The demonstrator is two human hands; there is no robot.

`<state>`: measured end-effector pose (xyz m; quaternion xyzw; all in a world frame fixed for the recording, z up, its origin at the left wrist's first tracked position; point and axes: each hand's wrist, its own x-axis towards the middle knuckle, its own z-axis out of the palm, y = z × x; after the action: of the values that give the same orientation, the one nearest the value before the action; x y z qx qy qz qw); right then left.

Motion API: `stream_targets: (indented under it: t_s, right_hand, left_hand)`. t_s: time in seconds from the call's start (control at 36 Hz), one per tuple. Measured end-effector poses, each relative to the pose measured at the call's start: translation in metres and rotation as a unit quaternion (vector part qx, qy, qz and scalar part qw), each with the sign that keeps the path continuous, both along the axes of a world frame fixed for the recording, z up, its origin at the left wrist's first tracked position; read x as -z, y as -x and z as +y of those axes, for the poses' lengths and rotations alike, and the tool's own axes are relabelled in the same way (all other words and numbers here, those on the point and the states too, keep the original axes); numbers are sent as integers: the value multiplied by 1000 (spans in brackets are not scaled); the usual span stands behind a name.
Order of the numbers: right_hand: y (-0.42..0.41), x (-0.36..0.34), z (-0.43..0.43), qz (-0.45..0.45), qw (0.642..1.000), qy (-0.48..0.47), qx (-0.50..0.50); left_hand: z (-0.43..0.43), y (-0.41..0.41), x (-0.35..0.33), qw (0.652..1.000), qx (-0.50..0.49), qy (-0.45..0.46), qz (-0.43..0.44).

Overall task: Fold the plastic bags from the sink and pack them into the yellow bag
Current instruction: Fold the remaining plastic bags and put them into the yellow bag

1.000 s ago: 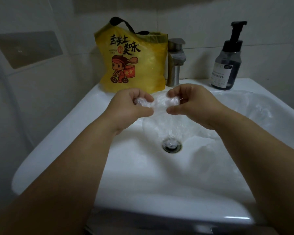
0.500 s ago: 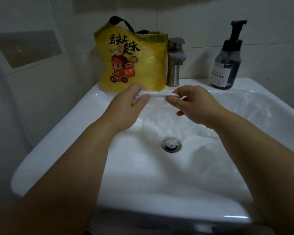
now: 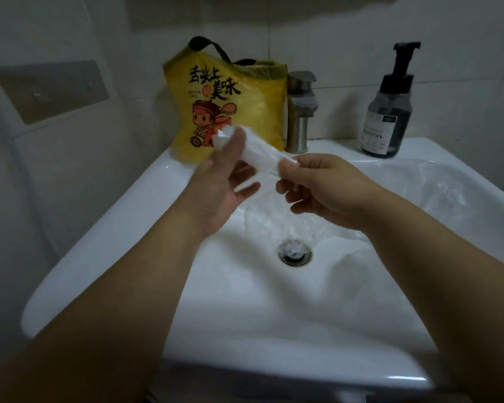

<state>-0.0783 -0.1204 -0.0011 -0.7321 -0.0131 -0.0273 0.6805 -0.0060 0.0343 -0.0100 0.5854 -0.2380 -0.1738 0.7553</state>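
A clear plastic bag folded into a narrow strip (image 3: 258, 154) stretches between my hands above the white sink (image 3: 146, 199). My left hand (image 3: 218, 184) holds its upper left end under the thumb, palm turned up, in front of the yellow bag (image 3: 245, 91). My right hand (image 3: 323, 184) pinches the lower right end between thumb and forefinger. More clear plastic bags (image 3: 405, 181) lie crumpled in the basin around the drain (image 3: 295, 253) and toward the right side. The yellow bag stands upright on the sink's back left ledge, its black handle up.
A steel faucet (image 3: 301, 112) stands right of the yellow bag. A dark pump soap bottle (image 3: 389, 112) sits on the back right ledge. Tiled walls close in behind and on the left, with a grey plate (image 3: 53, 88) on the left wall.
The bag went from a bunched wad between both hands to a stretched strip. My left hand has lifted its end up toward the yellow bag and turned palm up.
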Motion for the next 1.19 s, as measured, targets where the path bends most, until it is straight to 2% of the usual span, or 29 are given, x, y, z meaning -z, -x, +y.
stream_targets:
  t_s: [0.11,0.19,0.36,0.56,0.64,0.86,0.94,1.06,1.19]
  right_hand:
    - [-4,10,17,-7,1000,11,2]
    - [-7,14,20,-11,999,45,18]
    - [-6,8,12,14,999,28,-11]
    - [-5,6,6,42,999,8,-14]
    - [-6,6,5,40,999,-1,-14]
    - [-8,5,-2,1,995,-63,73]
    - [-7,2,-6,-10,994,-68,89]
    - [-6,1,-12,0,995,-28,94]
    - [-3,-2,-21,17,998,-30,54]
  left_hand:
    - [-17,17,13,992,37,-115,-41]
    - [-26,20,13,995,10,-100,-26]
    - [-18,8,4,999,-20,-41,30]
    - [-11,3,2,983,-179,-22,35]
    - [-5,-1,1,978,-203,-20,29]
    - [0,-2,1,987,-149,-51,-33]
    - [3,-5,3,986,-126,-88,-71]
    - [9,-5,1,985,-69,-135,-84]
    - [13,-1,-3,984,-18,-166,-63]
